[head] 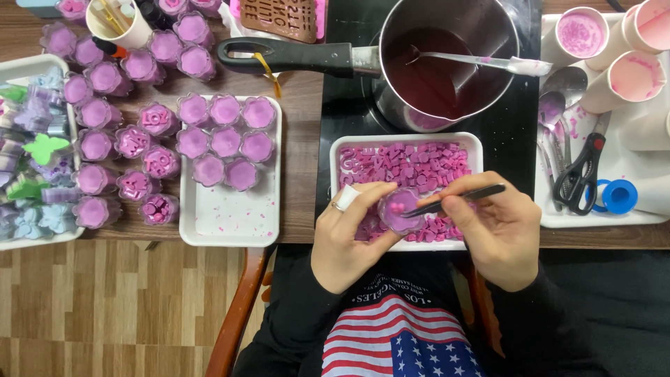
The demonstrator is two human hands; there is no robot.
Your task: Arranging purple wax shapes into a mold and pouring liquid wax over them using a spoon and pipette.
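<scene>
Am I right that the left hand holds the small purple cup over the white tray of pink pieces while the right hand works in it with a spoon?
Not quite. In the head view the right hand holds black tweezers, not a spoon. The left hand does hold the purple cup over the white tray of pink pieces.

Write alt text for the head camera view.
The left hand holds a small purple flower-shaped candle while the right hand touches black tweezers to it, above a white tray of pink wax pieces.
</scene>
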